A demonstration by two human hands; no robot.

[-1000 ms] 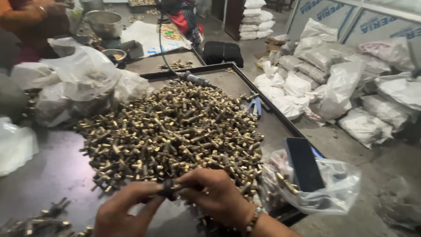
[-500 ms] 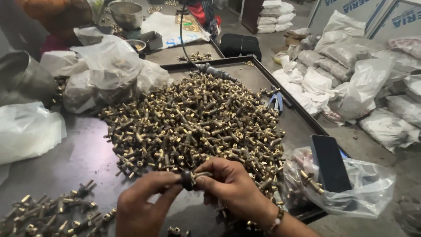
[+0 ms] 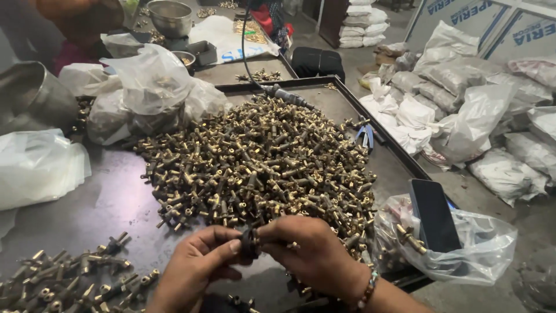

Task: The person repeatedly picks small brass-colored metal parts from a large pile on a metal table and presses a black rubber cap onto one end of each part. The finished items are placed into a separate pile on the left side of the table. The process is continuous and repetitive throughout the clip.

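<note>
Both hands meet low in the middle of the view over the metal table (image 3: 87, 208). The left hand (image 3: 194, 269) and the right hand (image 3: 310, 255) pinch one small dark ring-shaped part (image 3: 250, 243) between them, fingertips of both closed on it, just at the near edge of the big heap of brass fittings (image 3: 260, 162). The right wrist wears a beaded bracelet (image 3: 367, 291).

Compared with half a second ago, the hands keep the same pinching grip on the dark part, and they sit a touch lower and nearer the middle of the view. The head has tipped, so more of the smaller pile of fittings (image 3: 63, 278) at the lower left shows now, and the heap fills the centre more fully.

To the right of the hands lies a clear plastic bag (image 3: 463, 249) with a few fittings inside and a dark phone (image 3: 434, 214) resting on it. Blue-handled pliers (image 3: 365, 134) lie on the table beyond the heap. White plastic bags (image 3: 145, 87) are bunched at the upper left, with a steel bowl (image 3: 171, 17) behind them.
</note>
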